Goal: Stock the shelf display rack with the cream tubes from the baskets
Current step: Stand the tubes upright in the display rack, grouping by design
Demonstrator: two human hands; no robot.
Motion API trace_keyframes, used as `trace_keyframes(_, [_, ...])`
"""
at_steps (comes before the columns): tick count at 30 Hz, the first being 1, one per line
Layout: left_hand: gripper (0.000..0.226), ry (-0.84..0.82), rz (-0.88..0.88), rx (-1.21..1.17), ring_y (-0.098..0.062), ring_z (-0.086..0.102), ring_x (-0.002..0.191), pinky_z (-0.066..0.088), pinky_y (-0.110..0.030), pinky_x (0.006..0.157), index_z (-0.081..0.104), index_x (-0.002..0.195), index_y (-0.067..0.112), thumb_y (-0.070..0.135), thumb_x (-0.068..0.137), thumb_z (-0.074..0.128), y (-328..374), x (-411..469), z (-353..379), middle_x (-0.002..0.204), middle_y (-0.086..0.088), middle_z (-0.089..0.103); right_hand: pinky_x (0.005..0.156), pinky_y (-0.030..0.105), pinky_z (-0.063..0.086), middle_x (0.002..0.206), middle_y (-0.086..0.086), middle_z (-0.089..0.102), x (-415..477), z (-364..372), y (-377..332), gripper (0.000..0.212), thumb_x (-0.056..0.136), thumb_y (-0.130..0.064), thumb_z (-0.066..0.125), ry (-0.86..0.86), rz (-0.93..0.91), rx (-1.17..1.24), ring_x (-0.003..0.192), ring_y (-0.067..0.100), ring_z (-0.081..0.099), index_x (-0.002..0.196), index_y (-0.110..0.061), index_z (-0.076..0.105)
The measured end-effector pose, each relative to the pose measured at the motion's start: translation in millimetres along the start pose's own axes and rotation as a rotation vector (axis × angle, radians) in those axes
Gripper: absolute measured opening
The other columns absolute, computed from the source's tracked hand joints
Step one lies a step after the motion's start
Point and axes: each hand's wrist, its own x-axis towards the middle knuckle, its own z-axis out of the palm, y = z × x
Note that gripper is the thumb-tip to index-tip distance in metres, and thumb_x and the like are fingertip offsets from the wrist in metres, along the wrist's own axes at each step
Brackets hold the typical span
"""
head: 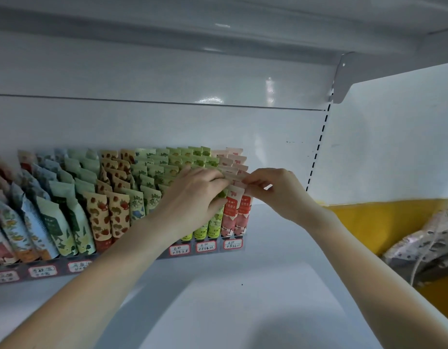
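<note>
Two forearms reach over the white shelf point(243, 298). At the right end of the rack point(243, 244), both hands pinch one pink tube point(236, 175) by its flat top: left hand point(192, 195) fingers curled on its left edge, right hand point(275, 190) on its right.

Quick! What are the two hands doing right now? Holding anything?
Left hand: pinching a pink tube by its top.
Right hand: pinching that pink tube too, it seems.

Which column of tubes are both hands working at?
The pink-and-red tubes at the rack's right end: left hand and right hand meet at their tops; green tubes and strawberry tubes stand further left.
</note>
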Motion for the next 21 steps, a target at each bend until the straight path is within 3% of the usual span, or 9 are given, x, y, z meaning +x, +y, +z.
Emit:
trace_keyframes(5, [0.04, 0.012, 0.008, -0.01, -0.028, 0.066, 0.091, 0.049, -0.045, 0.085, 0.07, 0.104, 0.004, 0.019, 0.068, 0.081, -2, -1, 1, 0.099, -0.008, 0.07, 0.064, 0.005, 0.043, 0.078, -0.016, 0.064, -5, -5, 7, 0.011, 0.084, -0.011, 0.067, 0.066, 0.077, 0.132, 0.068, -0.012, 0.057, 0.094, -0.015, 0.069])
trace_keyframes(15, [0.041, -0.015, -0.03, -0.03, -0.029, 0.064, 0.097, 0.044, -0.043, 0.091, 0.068, 0.108, 0.003, 0.02, 0.073, 0.078, -1, -1, 2, 0.104, -0.009, 0.068, 0.063, 0.003, 0.04, 0.077, -0.013, 0.064, -5, -13, 12, 0.009, 0.088, -0.014, 0.063, 0.06, 0.085, 0.112, 0.068, -0.011, 0.056, 0.087, -0.011, 0.071])
trace_keyframes(21, [0.034, 0.005, 0.044, -0.049, -0.025, 0.065, 0.101, 0.049, -0.051, 0.089, 0.071, 0.103, 0.01, 0.019, 0.071, 0.079, 0, 3, 5, 0.106, -0.006, 0.07, 0.061, 0.01, 0.039, 0.077, 0.0, 0.065, -2, -5, 11, 0.009, 0.087, -0.014, 0.064, 0.035, 0.084, 0.028, 0.065, 0.004, 0.054, 0.086, -0.01, 0.071])
